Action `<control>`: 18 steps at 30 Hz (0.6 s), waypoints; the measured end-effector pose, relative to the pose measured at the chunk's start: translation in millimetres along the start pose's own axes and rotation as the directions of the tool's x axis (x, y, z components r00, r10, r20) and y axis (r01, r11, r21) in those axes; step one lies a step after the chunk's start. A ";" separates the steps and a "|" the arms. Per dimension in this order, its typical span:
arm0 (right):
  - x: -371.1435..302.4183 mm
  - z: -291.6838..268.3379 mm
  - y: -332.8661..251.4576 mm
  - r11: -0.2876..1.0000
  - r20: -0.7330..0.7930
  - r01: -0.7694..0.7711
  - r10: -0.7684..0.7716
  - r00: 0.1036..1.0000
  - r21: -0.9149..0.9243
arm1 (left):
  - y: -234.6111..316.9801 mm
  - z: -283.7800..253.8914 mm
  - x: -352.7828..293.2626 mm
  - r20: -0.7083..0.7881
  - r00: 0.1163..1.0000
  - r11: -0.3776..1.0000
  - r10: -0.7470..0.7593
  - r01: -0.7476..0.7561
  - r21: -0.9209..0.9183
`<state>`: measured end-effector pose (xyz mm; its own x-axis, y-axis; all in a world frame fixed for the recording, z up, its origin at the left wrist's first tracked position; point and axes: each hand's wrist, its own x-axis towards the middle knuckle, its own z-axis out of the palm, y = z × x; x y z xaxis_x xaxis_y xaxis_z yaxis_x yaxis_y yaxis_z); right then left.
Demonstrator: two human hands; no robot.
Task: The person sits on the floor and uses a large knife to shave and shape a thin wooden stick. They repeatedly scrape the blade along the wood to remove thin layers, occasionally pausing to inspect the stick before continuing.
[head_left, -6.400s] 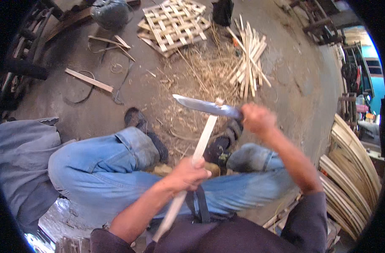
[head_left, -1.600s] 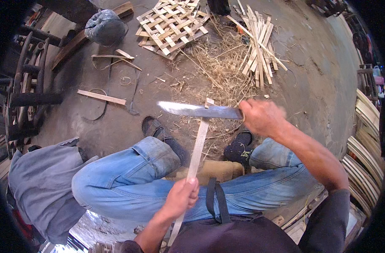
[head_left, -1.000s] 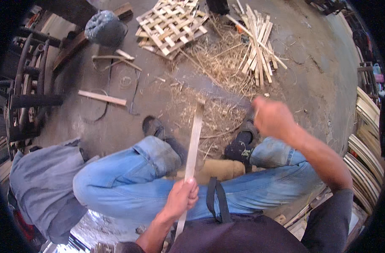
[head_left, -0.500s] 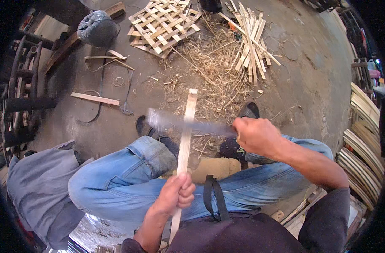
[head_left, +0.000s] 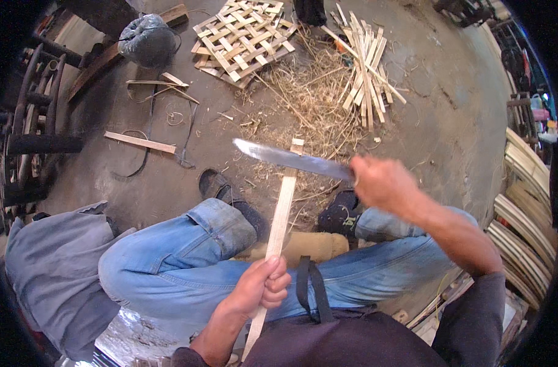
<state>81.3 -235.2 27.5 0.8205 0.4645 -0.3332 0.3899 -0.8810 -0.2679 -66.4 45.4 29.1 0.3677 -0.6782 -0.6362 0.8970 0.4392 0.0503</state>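
Note:
My left hand (head_left: 265, 285) is closed around the lower part of a long pale strip, apparently bamboo (head_left: 282, 208), which slants up and away from my lap. My right hand (head_left: 383, 186), slightly blurred, grips a large knife (head_left: 291, 160) whose handle is hidden in the fist. Its long blade reaches leftward across the strip just below the far end. Whether the edge touches the strip cannot be made out. Beneath the strip, a rounded tan block (head_left: 309, 246) lies between my legs.
Shavings (head_left: 319, 92) litter the floor ahead, between woven lattice panels (head_left: 242, 40) and a pile of cut strips (head_left: 368, 67). Left are loose slats (head_left: 139, 142), a grey bundle (head_left: 147, 41) and a grey cloth (head_left: 62, 263). Bent strips (head_left: 524, 226) stack at the right.
The knife and my right hand have moved up toward the strip's far end and slightly right. The strip's far end has tilted a little to the right; my left hand still grips it.

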 end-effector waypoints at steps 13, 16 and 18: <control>17.8 2.3 30.9 0.973 0.010 -0.112 0.116 0.993 -0.204 | -22.2 -2.7 -2.5 0.033 0.996 0.994 -0.081 0.083 -0.066; 18.8 -10.3 88.3 0.984 -0.332 -0.162 0.175 0.927 0.069 | -23.3 -4.2 -11.9 0.005 0.995 0.991 -0.097 0.097 -0.088; -8.4 -0.4 36.3 0.984 -0.157 -0.108 0.130 0.979 0.140 | -19.0 -4.6 -8.4 -0.015 0.999 0.997 -0.033 0.032 -0.077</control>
<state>88.8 -271.1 20.9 0.9194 0.3266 -0.2193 0.2368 -0.9046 -0.3544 -87.7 45.4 29.9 0.3341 -0.6837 -0.6488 0.8867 0.4613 -0.0294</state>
